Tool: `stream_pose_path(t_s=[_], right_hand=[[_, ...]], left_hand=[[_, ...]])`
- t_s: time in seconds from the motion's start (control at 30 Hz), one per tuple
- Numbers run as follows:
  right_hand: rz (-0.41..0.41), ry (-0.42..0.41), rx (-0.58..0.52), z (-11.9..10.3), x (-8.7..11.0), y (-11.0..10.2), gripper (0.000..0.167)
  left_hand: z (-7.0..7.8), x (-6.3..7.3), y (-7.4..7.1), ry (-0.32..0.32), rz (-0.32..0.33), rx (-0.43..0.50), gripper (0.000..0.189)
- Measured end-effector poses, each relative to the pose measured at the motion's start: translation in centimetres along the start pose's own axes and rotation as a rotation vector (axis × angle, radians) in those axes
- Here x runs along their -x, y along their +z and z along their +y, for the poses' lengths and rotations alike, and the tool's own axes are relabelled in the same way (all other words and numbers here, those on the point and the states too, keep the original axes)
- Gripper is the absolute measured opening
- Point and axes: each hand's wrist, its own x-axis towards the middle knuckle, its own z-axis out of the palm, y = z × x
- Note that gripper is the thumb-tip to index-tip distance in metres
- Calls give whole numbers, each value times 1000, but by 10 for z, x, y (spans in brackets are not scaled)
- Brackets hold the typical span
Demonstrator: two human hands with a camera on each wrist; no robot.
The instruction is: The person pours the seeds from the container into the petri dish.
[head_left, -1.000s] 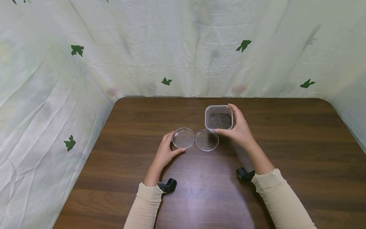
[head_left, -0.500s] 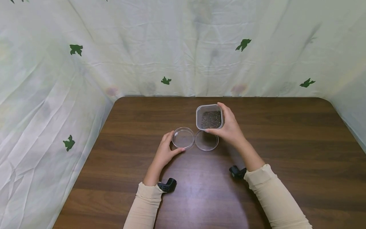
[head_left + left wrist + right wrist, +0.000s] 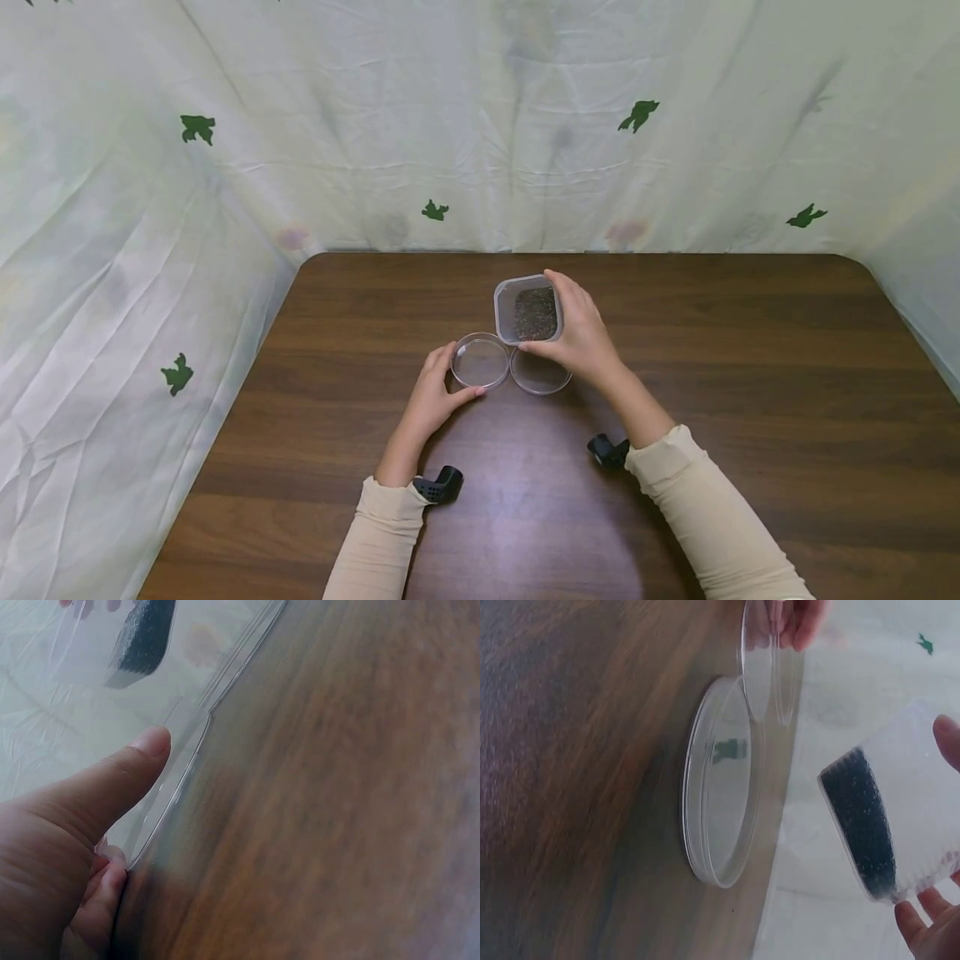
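Observation:
My left hand (image 3: 427,402) holds the left clear petri dish (image 3: 481,385) by its side, thumb at the near rim and fingers at the far left. A second petri dish (image 3: 542,382) sits on the table right beside it, their rims almost touching. With my right hand (image 3: 588,340) I grip a squarish translucent plastic container (image 3: 505,310) by its right side. Dark, fine granular material (image 3: 536,314) covers its bottom; its exact kind cannot be told. The right wrist view shows the container (image 3: 922,802) raised and tilted, the right dish (image 3: 724,787) lying flat below.
The brown wood-grain table (image 3: 750,375) spreads around both hands. Pale fabric (image 3: 360,125) printed with green birds hangs behind and at the sides. Each wrist carries a black camera, such as the left one (image 3: 441,485).
My right hand has carried the container leftward, from behind the right dish's right side to above the gap between the dishes, and tilted it slightly left. The left hand and both dishes stay put.

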Motion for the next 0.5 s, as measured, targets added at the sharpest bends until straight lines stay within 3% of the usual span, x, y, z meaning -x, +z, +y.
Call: stream_pose_path(t_s=[0.5], right_hand=[[-21, -94, 96, -5, 0, 13, 100]], left_hand=[[0, 0, 0, 3, -1, 5, 86]])
